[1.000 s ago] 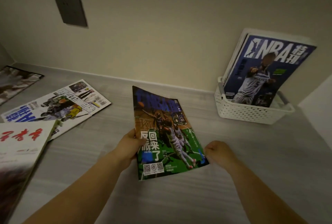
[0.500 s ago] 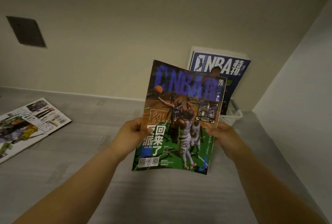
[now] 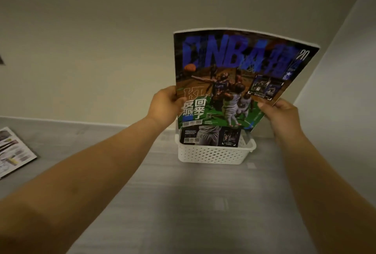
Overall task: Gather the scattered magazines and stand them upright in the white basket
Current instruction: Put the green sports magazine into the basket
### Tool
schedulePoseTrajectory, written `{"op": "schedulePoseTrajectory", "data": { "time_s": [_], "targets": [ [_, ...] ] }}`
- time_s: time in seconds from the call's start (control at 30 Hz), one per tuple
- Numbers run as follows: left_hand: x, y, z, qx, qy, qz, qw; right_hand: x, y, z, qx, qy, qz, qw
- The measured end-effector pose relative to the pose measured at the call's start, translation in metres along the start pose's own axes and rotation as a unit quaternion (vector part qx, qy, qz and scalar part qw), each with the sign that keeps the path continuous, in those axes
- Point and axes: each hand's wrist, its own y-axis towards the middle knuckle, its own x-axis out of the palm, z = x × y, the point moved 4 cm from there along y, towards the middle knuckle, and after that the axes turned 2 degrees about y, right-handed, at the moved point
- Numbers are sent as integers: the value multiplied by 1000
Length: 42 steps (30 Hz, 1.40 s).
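Magazine (image 3: 234,78) held upright in the air by both hands, directly over the white basket (image 3: 215,152), cover facing the camera, top tilted slightly right. Bottom edge sits just above the basket rim; can't tell if it touches what is already inside. Cover text: big blue "NBA" masthead with a blurred character after it, "20" top right, outlined "KL" mid-left, white Chinese headline "反派回来了" below that. Artwork is basketball players on a green court, small inset card picture at right, QR-type boxes bottom left. Fine print unreadable.

Grey wood-grain table (image 3: 183,203) carries everything; beige wall behind, lighter wall panel at right.

Left hand (image 3: 164,105) clamped on the magazine's left edge about halfway up, thumb on the cover. Right hand (image 3: 278,111) clamped on the lower right edge, thumb on the front, fingers behind.

Basket is perforated white plastic, standing near the back wall, between the two forearms in view. Second magazine (image 3: 209,136) already stands in it; only the lower strip shows under the held one: dark cover, player's legs, small inset card, print too small to read.

Open magazine (image 3: 12,152) lies flat at the table's left edge, well apart from the basket, partly cut off by the frame. Text on it is blurred.
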Motion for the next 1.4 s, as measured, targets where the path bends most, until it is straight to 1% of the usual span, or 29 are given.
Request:
{"op": "schedulePoseTrajectory", "data": {
  "time_s": [0.17, 0.33, 0.53, 0.63, 0.8, 0.9, 0.97, 1.07, 1.1, 1.13, 1.2, 1.27, 1.33, 1.4],
  "targets": [
    [30, 13, -29, -49, 32, -26, 998, 0, 27, 38, 54, -23, -16, 998],
    [49, 15, -59, -106, 88, -47, 989, 6, 38, 75, 120, -19, -34, 992],
    [63, 21, -78, -131, 161, -63, 976, 12, 35, 101, 156, -29, -20, 987],
    [68, 28, -81, -133, 182, -66, 972, 12, 34, 103, 139, -67, -15, 988],
    [71, 38, -84, -116, 189, -51, 974, 18, 45, 102, 82, -111, -12, 990],
    [73, 41, -85, -106, 186, -32, 976, 22, 50, 104, 70, -96, 18, 993],
    [75, 40, -87, -107, 171, -7, 980, 24, 54, 106, 63, -86, 32, 994],
    [72, 42, -93, -126, 123, 53, 983, 26, 59, 108, 66, -55, 46, 995],
    [71, 43, -94, -130, 101, 53, 985, 26, 61, 109, 77, -37, 47, 995],
    [71, 46, -95, -128, 79, 36, 988, 27, 64, 111, 88, -23, 41, 995],
    [76, 51, -94, -129, 33, -29, 991, 32, 71, 115, 108, -10, 10, 994],
    [80, 55, -90, -129, -20, -81, 988, 41, 76, 117, 114, -18, -14, 993],
    [83, 57, -86, -129, -69, -108, 983, 47, 79, 119, 105, -36, -16, 994],
    [84, 58, -84, -123, -76, -134, 980, 50, 81, 121, 97, -42, -7, 994]
  ]
}}
